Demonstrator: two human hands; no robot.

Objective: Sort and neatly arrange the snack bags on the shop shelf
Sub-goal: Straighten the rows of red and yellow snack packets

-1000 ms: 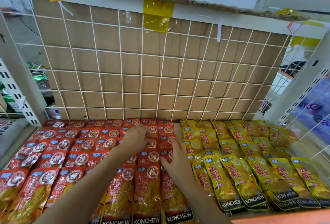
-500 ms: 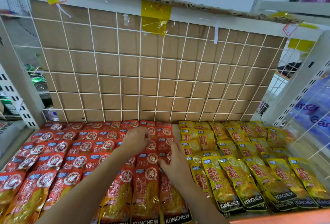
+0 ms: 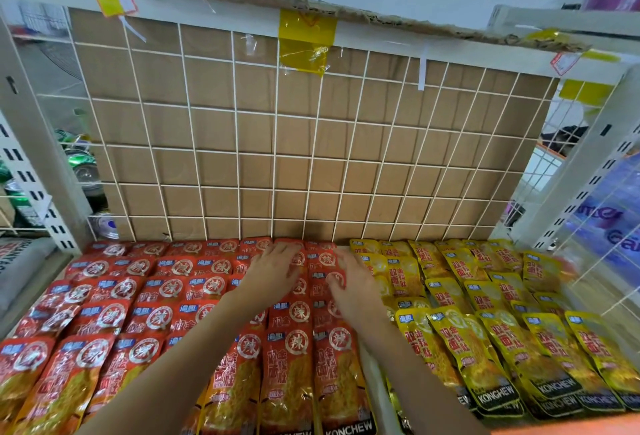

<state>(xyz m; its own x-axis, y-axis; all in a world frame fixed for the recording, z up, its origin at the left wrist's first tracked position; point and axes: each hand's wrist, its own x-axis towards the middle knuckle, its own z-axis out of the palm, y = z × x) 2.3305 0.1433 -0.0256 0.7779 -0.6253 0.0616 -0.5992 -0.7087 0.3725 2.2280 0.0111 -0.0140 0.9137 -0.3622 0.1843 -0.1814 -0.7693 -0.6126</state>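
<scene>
The left hand point(image 3: 273, 273) and the right hand point(image 3: 356, 284) lie side by side, palms down and fingers straight and slightly spread, pressing on the far rows of the red snack bags point(image 3: 145, 296). These overlap in columns over the left half of the shelf point(image 3: 377, 396). The yellow snack bags point(image 3: 485, 296) fill the right half, just beside the right hand. Behind both, at the far edge, a white wire grid point(image 3: 311, 143) stands against brown cardboard point(image 3: 214, 129), with yellow tape point(image 3: 306, 39) at its top.
</scene>
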